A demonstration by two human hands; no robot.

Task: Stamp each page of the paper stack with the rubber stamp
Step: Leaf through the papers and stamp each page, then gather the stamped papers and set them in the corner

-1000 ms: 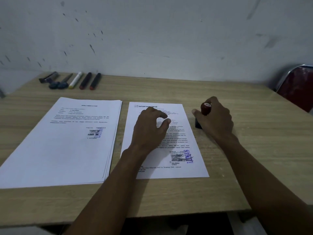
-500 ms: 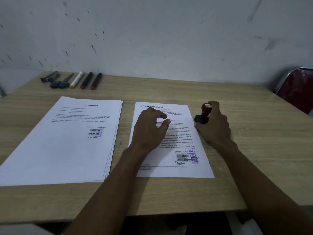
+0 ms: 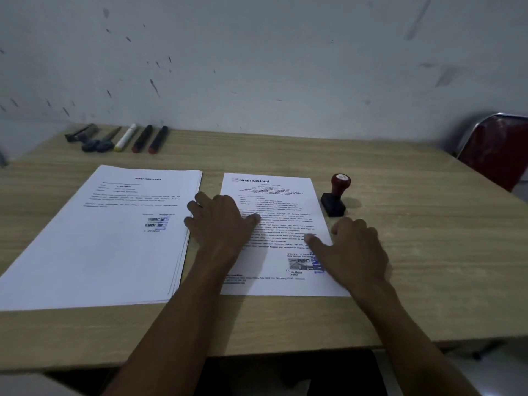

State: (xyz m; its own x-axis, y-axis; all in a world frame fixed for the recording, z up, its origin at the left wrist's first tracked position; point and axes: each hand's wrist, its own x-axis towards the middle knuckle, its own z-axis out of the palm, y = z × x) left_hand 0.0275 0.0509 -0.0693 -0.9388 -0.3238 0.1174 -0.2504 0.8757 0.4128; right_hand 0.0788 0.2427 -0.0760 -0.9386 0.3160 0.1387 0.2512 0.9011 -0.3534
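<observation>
A paper stack (image 3: 94, 241) lies at the left of the wooden table (image 3: 414, 252); its top page bears a blue stamp mark. Right of it lies a single printed page (image 3: 274, 212) with a blue stamp mark near its lower right. The rubber stamp (image 3: 335, 195), red knob over black base, stands upright on the table beside that page's right edge, held by no hand. My left hand (image 3: 221, 221) rests flat on the page's left edge, fingers reaching toward the stack. My right hand (image 3: 354, 250) lies on the page's right edge, below the stamp, fingers relaxed.
Several markers and pens (image 3: 120, 138) lie in a row at the table's far left, by the wall. A red chair (image 3: 497, 150) stands past the table's right corner. The table's near edge runs just below the papers.
My right hand has let go of the rubber stamp and come down onto the page's right edge. My left hand has slid left and flattened at the page's left edge.
</observation>
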